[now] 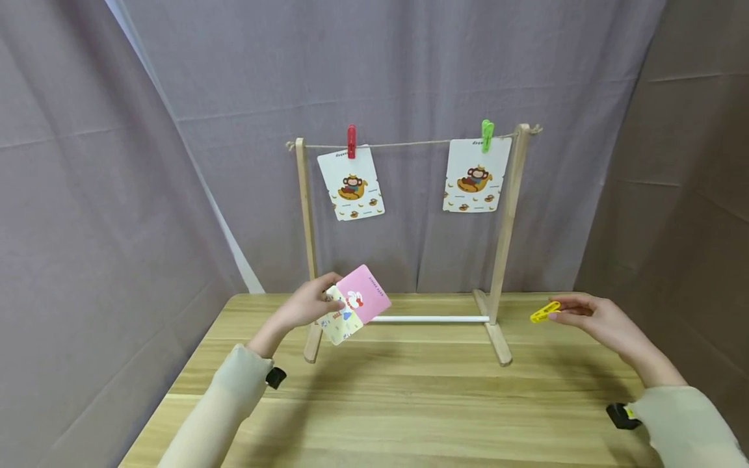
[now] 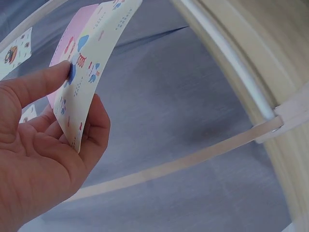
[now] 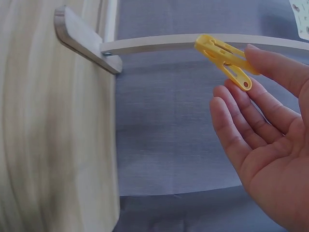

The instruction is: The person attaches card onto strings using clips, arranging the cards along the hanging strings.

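My left hand (image 1: pixel 308 303) pinches a pink and cream card (image 1: pixel 367 292) with a rabbit picture, thumb on its printed face and fingers behind. The card tilts in front of the rack's left post. In the left wrist view the thumb presses the card's cream part (image 2: pixel 99 63). Over on the right, my right hand (image 1: pixel 593 318) pinches a yellow clothespin (image 1: pixel 545 312) by its handle ends, between thumb and fingers. The right wrist view shows the clothespin (image 3: pixel 224 60) with its nose pointing away from the palm and the lower fingers loosely bent.
A wooden rack (image 1: pixel 501 260) carries a string (image 1: pixel 409 143). A red clothespin (image 1: pixel 352 142) holds a monkey card (image 1: pixel 351 185) at left, hanging askew; a green clothespin (image 1: pixel 487 136) holds another monkey card (image 1: pixel 475 177) at right. A white bar (image 1: pixel 430 319) spans the base above the wooden table (image 1: pixel 398 403).
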